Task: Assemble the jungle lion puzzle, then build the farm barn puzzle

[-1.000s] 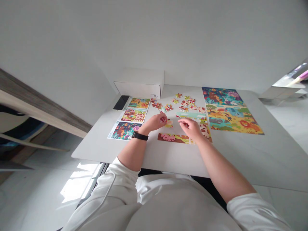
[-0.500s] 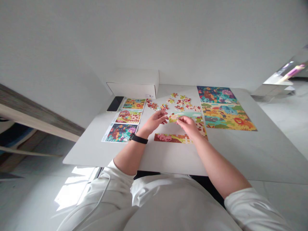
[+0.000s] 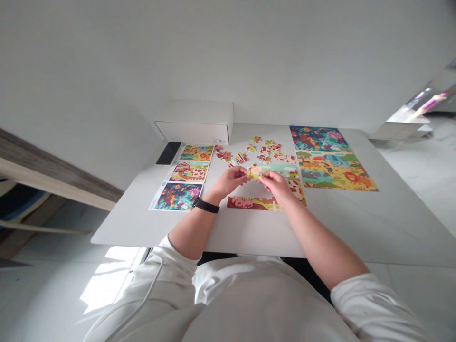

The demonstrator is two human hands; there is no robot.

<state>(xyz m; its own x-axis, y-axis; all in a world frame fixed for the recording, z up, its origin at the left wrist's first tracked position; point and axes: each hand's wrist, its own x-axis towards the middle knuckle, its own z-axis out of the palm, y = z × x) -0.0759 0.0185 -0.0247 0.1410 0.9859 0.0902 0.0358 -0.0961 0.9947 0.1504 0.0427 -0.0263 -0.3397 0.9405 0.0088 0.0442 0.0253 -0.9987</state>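
Between my two hands a yellow-green puzzle piece (image 3: 254,171) is held up over the table. My left hand (image 3: 232,182) pinches its left edge, and my right hand (image 3: 274,184) grips its right side with the fingertips. Below and to the right lies a partly joined farm puzzle (image 3: 245,203), with a bottom strip showing a pink pig and a right side partly covered by my right hand and forearm. Several loose puzzle pieces (image 3: 264,157) are scattered on the table beyond my hands.
On the left lies a picture sheet (image 3: 188,171) with three scenes, beside a dark phone (image 3: 168,153). A white box (image 3: 194,130) stands behind them against the wall. Two completed puzzles, a dark one (image 3: 320,138) and a yellow animal one (image 3: 335,171), lie at the right of the table (image 3: 124,218).
My left hand has closed in on the left edge of the piece, its fingers now pinching it. The piece is turned more squarely between both hands. The view has shifted slightly.
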